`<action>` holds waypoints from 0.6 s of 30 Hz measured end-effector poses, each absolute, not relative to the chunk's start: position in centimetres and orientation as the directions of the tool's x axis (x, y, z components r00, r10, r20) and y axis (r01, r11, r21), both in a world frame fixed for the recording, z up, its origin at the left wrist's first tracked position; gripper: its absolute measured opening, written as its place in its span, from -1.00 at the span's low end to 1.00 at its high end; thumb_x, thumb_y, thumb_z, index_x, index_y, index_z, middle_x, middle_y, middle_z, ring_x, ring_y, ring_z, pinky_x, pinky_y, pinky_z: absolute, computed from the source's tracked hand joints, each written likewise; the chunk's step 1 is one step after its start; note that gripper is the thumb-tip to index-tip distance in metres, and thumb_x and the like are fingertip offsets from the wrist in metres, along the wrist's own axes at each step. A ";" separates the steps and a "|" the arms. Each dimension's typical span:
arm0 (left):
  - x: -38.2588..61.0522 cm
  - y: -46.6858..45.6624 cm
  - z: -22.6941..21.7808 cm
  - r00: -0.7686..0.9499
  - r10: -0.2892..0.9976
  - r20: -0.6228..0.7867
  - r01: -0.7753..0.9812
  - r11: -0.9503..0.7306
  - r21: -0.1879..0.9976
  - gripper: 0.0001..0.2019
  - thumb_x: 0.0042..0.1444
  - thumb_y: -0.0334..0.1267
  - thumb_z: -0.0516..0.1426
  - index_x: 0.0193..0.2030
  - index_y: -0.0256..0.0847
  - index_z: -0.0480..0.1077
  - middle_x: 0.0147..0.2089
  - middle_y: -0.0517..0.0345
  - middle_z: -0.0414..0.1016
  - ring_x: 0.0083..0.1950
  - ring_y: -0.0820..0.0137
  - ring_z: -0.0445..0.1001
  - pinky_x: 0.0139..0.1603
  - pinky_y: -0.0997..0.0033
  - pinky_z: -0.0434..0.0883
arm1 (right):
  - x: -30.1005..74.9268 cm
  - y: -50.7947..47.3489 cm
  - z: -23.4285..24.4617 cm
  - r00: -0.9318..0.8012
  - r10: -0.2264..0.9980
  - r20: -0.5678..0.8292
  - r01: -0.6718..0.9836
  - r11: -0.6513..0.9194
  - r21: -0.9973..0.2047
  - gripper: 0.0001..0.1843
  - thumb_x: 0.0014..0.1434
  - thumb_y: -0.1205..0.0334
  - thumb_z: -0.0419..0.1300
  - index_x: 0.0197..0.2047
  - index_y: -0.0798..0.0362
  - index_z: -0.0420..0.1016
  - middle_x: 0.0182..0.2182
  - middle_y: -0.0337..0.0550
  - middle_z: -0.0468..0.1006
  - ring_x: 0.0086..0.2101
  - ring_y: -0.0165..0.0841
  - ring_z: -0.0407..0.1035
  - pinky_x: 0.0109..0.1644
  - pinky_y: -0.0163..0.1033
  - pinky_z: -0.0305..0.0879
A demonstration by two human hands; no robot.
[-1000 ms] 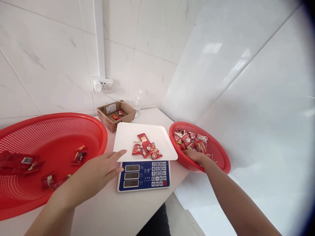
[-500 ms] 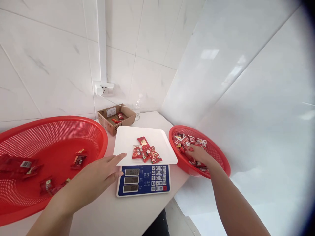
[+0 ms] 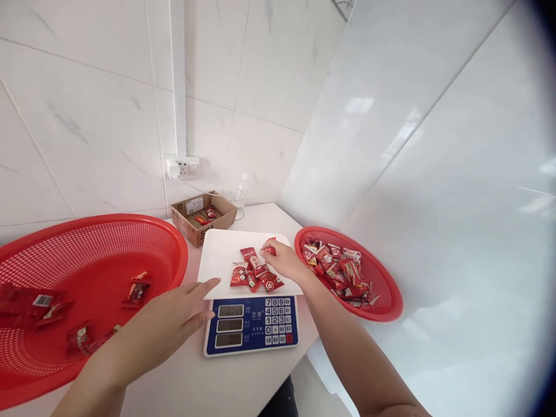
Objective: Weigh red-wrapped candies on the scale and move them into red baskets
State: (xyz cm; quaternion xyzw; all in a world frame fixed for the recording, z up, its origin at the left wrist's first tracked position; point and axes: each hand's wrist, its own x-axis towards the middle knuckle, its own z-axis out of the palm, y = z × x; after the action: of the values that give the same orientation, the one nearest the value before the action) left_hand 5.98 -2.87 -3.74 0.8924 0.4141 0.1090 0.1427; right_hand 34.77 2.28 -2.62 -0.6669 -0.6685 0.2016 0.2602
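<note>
My right hand is over the white weighing tray of a blue electronic scale, its fingers pinched on a red candy packet. Several red candy packets lie in a small pile on the tray just left of that hand. My left hand rests on the counter beside the scale's left front corner, fingers stretched out, the index fingertip touching the tray's edge. To the right stands a small red basket holding many red packets.
A large red mesh basket with several packets sits at the left. A small cardboard box with a few packets and a clear bottle stand at the back by a wall socket. Tiled walls close in behind and right.
My right hand left the small red basket with one packet and moved left over the scale tray. My left hand stayed in place.
</note>
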 end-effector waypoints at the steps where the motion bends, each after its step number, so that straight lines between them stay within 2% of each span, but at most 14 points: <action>1: 5.9 -2.9 -3.7 0.633 0.770 0.080 0.708 -0.618 0.342 -0.47 0.29 0.02 -0.12 0.37 0.03 0.03 0.28 0.06 0.33 0.18 0.18 0.41 -0.04 0.27 0.44 | 34.7 2.3 -2.5 0.024 0.995 0.094 0.797 0.038 -0.603 -0.87 0.16 0.18 0.07 -0.31 0.00 0.41 -0.36 -0.25 0.54 -0.34 -0.38 0.41 -0.19 -0.27 0.26; 6: 5.8 -3.0 -3.6 0.624 0.775 0.103 0.706 -0.615 0.353 -0.49 0.29 -0.01 -0.12 0.36 0.00 0.07 0.25 0.01 0.37 0.17 0.17 0.42 -0.04 0.26 0.44 | 35.7 1.4 -1.7 0.010 0.990 0.143 0.851 0.066 -0.521 -0.85 0.18 0.17 0.07 -0.32 -0.02 0.44 -0.35 -0.26 0.55 -0.33 -0.37 0.39 -0.19 -0.28 0.23; 11: 6.0 -2.9 -3.6 0.634 0.763 0.123 0.690 -0.631 0.354 -0.49 0.29 -0.02 -0.12 0.34 -0.03 0.12 0.20 0.00 0.42 0.12 0.16 0.46 -0.06 0.26 0.44 | 36.6 0.4 -1.9 -0.085 0.994 0.069 0.894 0.107 -0.434 -0.82 0.18 0.27 0.08 -0.28 -0.03 0.51 -0.26 -0.20 0.59 -0.25 -0.33 0.42 -0.15 -0.27 0.23; 14: 6.1 -2.9 -3.7 0.633 0.765 0.123 0.689 -0.628 0.361 -0.50 0.29 -0.02 -0.12 0.34 -0.02 0.12 0.19 0.02 0.42 0.11 0.17 0.47 -0.08 0.29 0.44 | 36.6 0.3 -2.1 -0.059 0.991 0.118 0.901 0.103 -0.421 -0.77 0.20 0.27 0.06 -0.21 -0.06 0.55 -0.22 -0.18 0.59 -0.21 -0.30 0.43 -0.10 -0.23 0.26; 18: 6.1 -3.0 -3.7 0.635 0.766 0.101 0.690 -0.621 0.372 -0.50 0.30 -0.02 -0.14 0.34 -0.01 0.10 0.19 0.03 0.43 0.09 0.19 0.49 -0.12 0.31 0.45 | 35.6 0.8 -3.0 -0.198 0.964 0.176 0.885 0.253 -0.390 -0.61 0.20 0.42 0.00 -0.07 -0.07 0.57 0.01 -0.12 0.51 0.00 -0.27 0.36 0.09 -0.17 0.22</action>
State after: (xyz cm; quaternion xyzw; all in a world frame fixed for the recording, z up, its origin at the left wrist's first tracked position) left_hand 6.13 -2.98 -3.72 0.8915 0.4083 0.1257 0.1508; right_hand 35.62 0.83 -2.97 -0.6025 -0.7674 0.1016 0.1942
